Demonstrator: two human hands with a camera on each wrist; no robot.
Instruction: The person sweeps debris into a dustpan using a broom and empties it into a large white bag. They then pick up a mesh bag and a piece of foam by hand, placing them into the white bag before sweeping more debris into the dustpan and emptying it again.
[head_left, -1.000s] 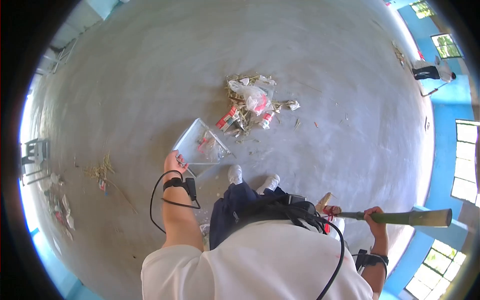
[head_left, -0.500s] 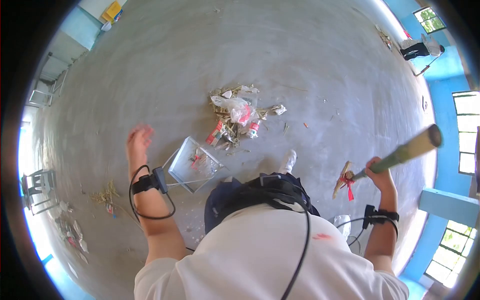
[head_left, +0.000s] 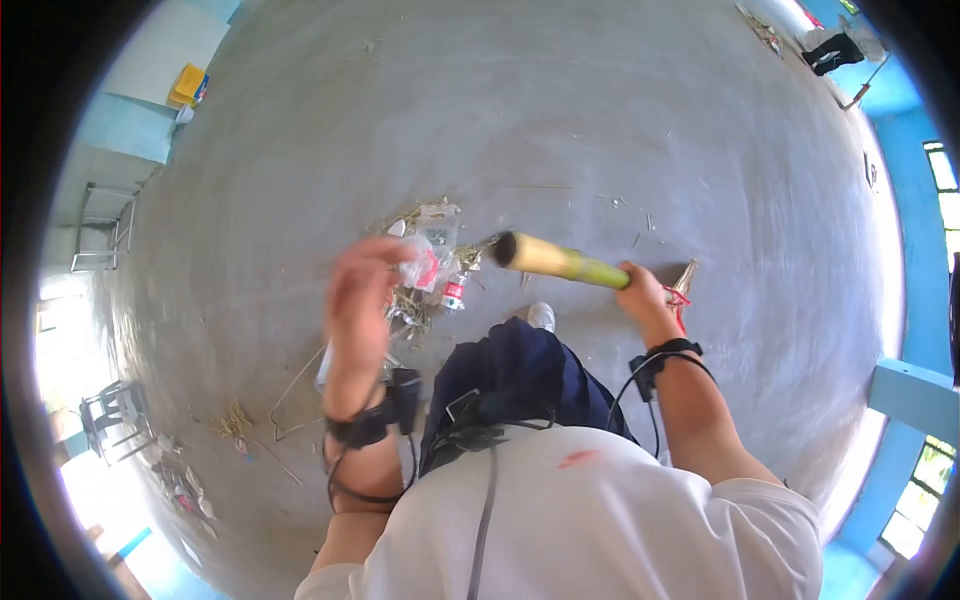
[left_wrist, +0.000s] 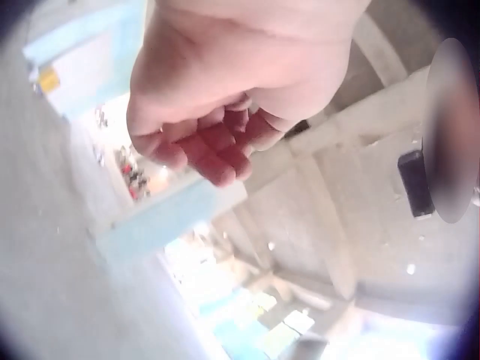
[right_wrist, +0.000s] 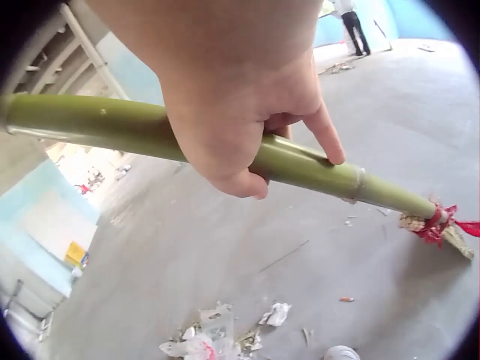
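My right hand (head_left: 645, 300) grips the green bamboo handle (head_left: 585, 268) of a broom, its thumb and fingers wrapped round it in the right wrist view. The cut end of the handle points left over the floor; the straw head (right_wrist: 457, 241), tied with red ribbon (right_wrist: 435, 226), is on the far side of the hand. My left hand (head_left: 360, 300), blurred in the head view, is raised in front of the litter pile. Its fingers (left_wrist: 217, 169) hang loosely curled with nothing in them. Behind the left forearm, the dustpan (head_left: 323, 372) is mostly hidden; its bent wire handle (head_left: 280, 405) shows.
A pile of straw, plastic bags (head_left: 425, 268) and cartons lies on the grey floor ahead. More straw (head_left: 233, 420) and scraps lie at left, near a stool (head_left: 115, 415). Another person (right_wrist: 352, 26) stands far off by the blue wall. A white shoe (head_left: 541, 317) shows below.
My left hand has let go of the dustpan, which now stands on the floor, and moved toward the pile. The right hand has brought the broom inward, its handle end swinging left.
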